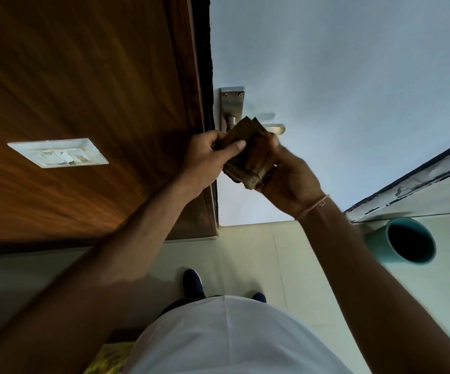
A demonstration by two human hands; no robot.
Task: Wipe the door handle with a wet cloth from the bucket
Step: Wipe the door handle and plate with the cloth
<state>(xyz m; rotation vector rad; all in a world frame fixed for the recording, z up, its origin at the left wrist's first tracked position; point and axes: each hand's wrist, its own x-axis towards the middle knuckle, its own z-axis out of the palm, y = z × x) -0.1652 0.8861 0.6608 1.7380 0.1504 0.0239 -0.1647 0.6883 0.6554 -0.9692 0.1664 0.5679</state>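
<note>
A brown folded cloth (pixel 248 155) is held between both hands just in front of the door handle. My left hand (pixel 207 157) grips its left side with the thumb across the front. My right hand (pixel 288 179) grips its right side. The metal door handle (pixel 273 128) sticks out to the right from its silver backplate (pixel 232 102) on the white door (pixel 340 76). The cloth hides most of the lever. Down on the floor at the right stands the teal bucket (pixel 404 245), dark inside.
A brown wooden panel (pixel 83 90) with a white switch plate (pixel 57 153) fills the left. The door edge and frame (pixel 205 76) run beside the handle. My dark shoes (pixel 192 283) stand on pale floor tiles below. A white skirting runs at the right.
</note>
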